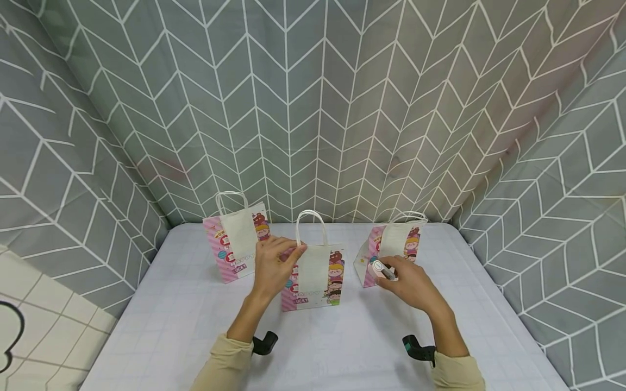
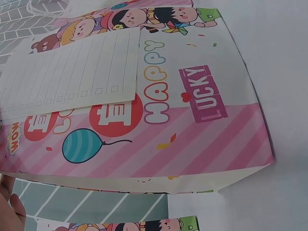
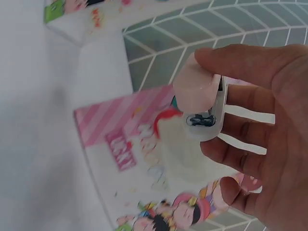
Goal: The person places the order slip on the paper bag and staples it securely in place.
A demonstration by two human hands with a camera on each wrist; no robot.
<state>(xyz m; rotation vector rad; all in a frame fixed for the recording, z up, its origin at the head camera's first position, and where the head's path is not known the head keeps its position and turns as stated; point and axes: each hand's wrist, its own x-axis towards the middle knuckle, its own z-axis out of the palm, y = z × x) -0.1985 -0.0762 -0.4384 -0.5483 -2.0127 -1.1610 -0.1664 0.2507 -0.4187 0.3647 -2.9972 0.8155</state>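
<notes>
A small pink-and-white stapler (image 3: 196, 89) is held between the thumb and fingers of my right hand (image 1: 408, 279), in front of the right paper gift bag (image 1: 375, 241). My left hand (image 1: 274, 266) pinches the top left edge of the middle gift bag (image 1: 336, 277), beside its white rope handle (image 1: 310, 213). A lined paper sheet with checkboxes (image 2: 82, 72) lies against the front of that bag. Only a little of the left hand's fingers shows in the left wrist view. A blank-looking sheet (image 3: 192, 149) hangs on the right bag too.
At the left stands a third gift bag (image 1: 220, 241), tilted, with a pale sheet (image 1: 239, 233) on its front. All sit on a white-covered table (image 1: 332, 353). Grey patterned curtains (image 1: 303, 108) close off the back and sides.
</notes>
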